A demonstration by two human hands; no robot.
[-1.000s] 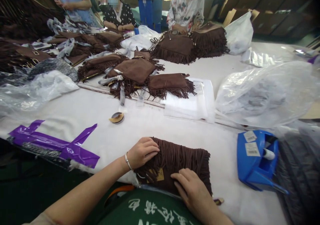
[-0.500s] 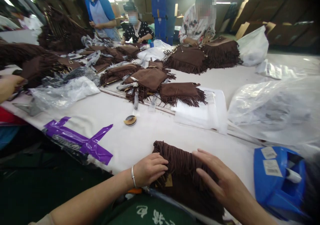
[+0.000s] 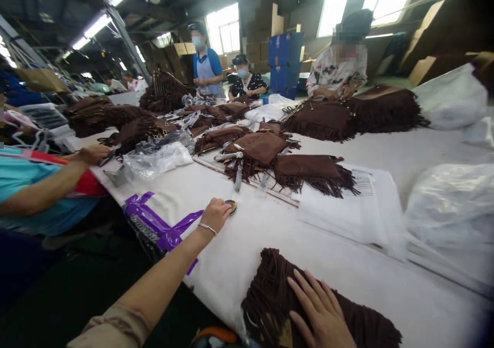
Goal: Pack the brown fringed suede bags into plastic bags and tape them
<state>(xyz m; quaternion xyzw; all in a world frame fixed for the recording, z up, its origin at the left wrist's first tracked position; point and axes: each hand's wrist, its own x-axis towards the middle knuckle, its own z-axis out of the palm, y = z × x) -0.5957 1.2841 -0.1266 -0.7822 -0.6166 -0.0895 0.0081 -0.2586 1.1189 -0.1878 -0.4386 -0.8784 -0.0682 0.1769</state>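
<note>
My left hand (image 3: 216, 215) is stretched out over the table, its fingers closed at a small round dark dish (image 3: 233, 208) with a yellowish sponge-like piece (image 3: 233, 204) in it. The fingertips pinch the piece and hide part of it. My right hand (image 3: 322, 307) lies open, fingers apart, on the fringe of a brown fringed bag (image 3: 270, 286) at the table's near edge. A small gold-coloured patch shows at the bag's lower left.
More brown fringed bags (image 3: 257, 149) lie across the white table (image 3: 216, 265). Purple tape (image 3: 165, 235) covers its left edge; clear plastic (image 3: 451, 209) lies right. A co-worker's hand (image 3: 94, 155) works at left, and several people sit or stand beyond the table.
My left hand has left the bag and moved forward and left to the dish. My right hand has settled flat on the fringe. The view has swung left and up.
</note>
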